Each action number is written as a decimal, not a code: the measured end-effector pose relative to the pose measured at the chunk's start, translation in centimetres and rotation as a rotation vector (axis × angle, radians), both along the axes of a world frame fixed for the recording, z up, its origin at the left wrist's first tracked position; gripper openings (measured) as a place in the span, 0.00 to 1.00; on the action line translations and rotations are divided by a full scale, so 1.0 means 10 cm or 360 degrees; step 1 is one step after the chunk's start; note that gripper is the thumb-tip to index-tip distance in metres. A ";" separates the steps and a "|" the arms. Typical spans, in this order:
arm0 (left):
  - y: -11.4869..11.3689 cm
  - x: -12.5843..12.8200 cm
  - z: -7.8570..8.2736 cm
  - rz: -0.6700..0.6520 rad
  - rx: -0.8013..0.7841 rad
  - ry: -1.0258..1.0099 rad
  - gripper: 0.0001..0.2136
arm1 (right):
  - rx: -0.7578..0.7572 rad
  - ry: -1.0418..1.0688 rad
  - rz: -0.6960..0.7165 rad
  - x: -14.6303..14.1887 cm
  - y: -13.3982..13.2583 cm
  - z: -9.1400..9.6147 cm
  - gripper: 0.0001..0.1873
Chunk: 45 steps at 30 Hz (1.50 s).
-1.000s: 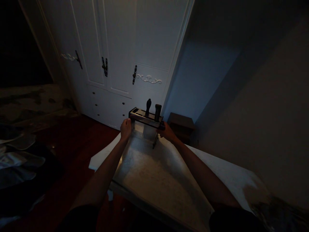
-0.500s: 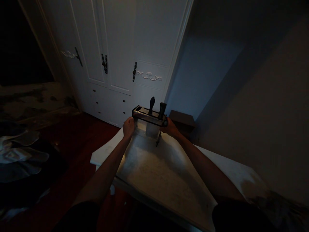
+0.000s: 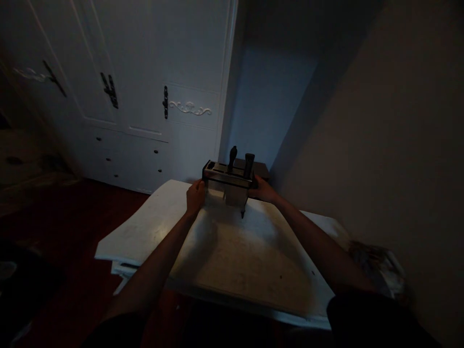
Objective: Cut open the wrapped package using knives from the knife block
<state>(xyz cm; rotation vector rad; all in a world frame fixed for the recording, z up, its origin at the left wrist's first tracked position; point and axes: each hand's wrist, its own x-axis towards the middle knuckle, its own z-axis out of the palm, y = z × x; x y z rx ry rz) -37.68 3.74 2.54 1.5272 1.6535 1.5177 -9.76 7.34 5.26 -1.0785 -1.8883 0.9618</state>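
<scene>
A metal knife rack with two dark handles sticking up from its top stands at the far end of a pale table. My left hand is closed on the rack's left end. My right hand grips its right end. Both arms reach straight out over the tabletop. The room is dim.
A white wardrobe with dark handles and small drawers fills the back wall. A dark low stand sits just behind the rack. A plain wall runs along the right. Crumpled cloth lies at the table's right edge. The floor at left is dark red.
The rack, held at both ends, has come a little nearer over the table. The view has swung to the right, so the wardrobe has shifted left.
</scene>
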 end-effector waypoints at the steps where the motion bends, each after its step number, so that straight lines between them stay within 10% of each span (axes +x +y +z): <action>1: -0.01 0.10 0.00 -0.0031 -0.0014 0.0011 0.19 | -0.0032 0.0016 -0.0019 0.10 -0.04 0.02 0.35; 29: -0.43 2.38 -0.04 -0.0901 0.0004 0.0530 0.27 | -0.0179 -0.0590 -0.0706 2.74 -0.94 0.26 0.29; 45: -0.70 3.22 -0.04 -0.1072 0.0018 0.0832 0.29 | -0.0424 -0.0594 -0.1156 3.44 -1.33 0.34 0.28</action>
